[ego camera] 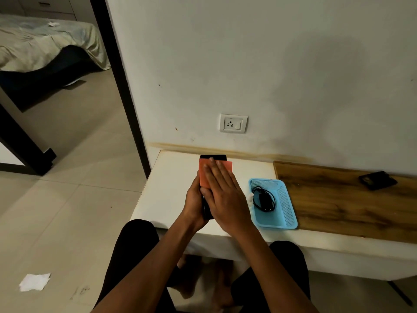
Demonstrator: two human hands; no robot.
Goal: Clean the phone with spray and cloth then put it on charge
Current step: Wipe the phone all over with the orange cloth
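right hand (222, 195) flat on cloth (204, 175) | phone (213, 157) beneath | left hand (195, 199) gripping phone

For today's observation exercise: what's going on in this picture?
A seated person is wiping a black phone. The left hand grips it from below while the right hand presses an orange cloth flat on it, above a white table. A black charger lies coiled in the blue basket; the wall socket is empty.
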